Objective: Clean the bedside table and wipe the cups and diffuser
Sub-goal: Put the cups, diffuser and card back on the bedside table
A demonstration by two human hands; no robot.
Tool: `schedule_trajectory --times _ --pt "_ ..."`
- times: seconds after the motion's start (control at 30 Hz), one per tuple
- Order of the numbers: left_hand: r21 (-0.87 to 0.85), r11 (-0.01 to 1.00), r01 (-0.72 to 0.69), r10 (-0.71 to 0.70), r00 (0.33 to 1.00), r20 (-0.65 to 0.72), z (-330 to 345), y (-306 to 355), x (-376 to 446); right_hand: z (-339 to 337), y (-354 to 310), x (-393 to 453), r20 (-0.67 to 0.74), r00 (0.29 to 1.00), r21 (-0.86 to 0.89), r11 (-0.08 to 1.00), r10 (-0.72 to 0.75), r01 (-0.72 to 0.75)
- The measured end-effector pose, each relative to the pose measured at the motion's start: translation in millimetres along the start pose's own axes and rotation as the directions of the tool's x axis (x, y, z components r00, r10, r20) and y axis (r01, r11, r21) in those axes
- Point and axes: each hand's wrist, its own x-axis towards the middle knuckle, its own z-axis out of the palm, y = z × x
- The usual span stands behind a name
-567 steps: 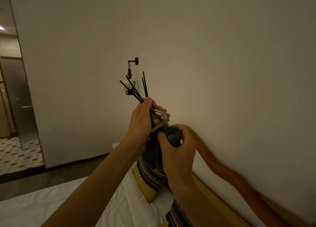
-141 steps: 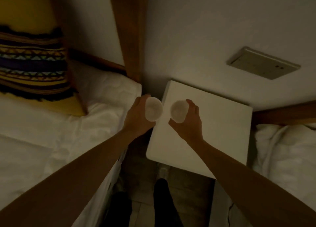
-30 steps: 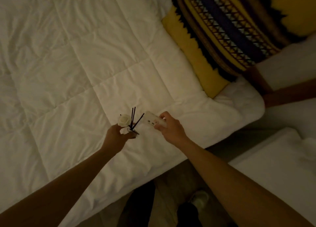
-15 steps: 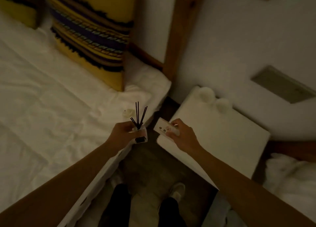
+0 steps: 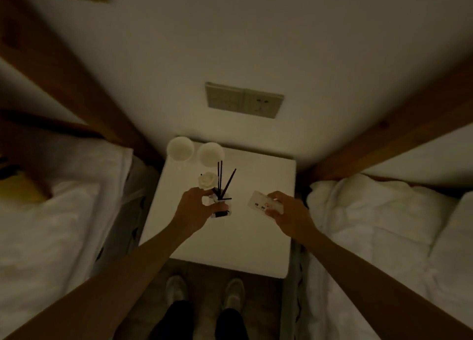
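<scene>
Looking down on a white bedside table (image 5: pixel 243 242) between two beds. Left hand (image 5: pixel 194 211) gripping the reed diffuser (image 5: pixel 220 204) over the tabletop; right hand (image 5: pixel 289 213) pinching a small white card (image 5: pixel 265 204). Two white cups (image 5: pixel 194 151) sitting side by side at the far left corner.

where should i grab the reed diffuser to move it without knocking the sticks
Grip the diffuser by its small bottle body, low and from the side, as the left hand does. The reeds and the white flower fan loosely out of the top, so coming from above would disturb them.
</scene>
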Motion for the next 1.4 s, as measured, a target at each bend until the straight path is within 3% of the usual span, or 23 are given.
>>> schedule_trajectory --times 0.27,0.5,0.83,1.17,1.3,1.4 --pt "-0.018 0.997 -0.076 0.077 0.996 0.053 45.2 27.8 80.6 -24.9 42.2 40.1 -0.059 0.995 -0.003 0.996 0.083 -0.084" --pt "0.159 0.984 -0.077 0.067 0.996 0.064 63.3 14.3 151.6 -14.7 46.5 97.8 -0.124 0.992 -0.063 0.997 0.034 -0.042" --pt "0.352 0.928 -0.118 0.1 0.993 0.069 83.5 -8.6 174.0 -0.3 55.4 138.6 -0.119 0.992 -0.044 0.999 -0.032 0.027" --pt "0.2 0.967 -0.156 0.146 0.987 0.062 97.6 -13.7 181.2 1.1 67.4 151.1 -0.084 0.993 -0.07 0.995 -0.08 0.074" --pt "0.398 0.894 -0.205 0.138 0.972 0.193 95.7 -19.4 185.5 -1.7 70.8 157.7 -0.01 0.999 -0.128 0.991 -0.04 0.039" --pt "0.486 0.839 -0.245 0.16 0.964 0.21 94.2 -26.2 190.2 0.4 74.6 161.8 -0.031 0.999 -0.152 0.988 -0.027 0.022"
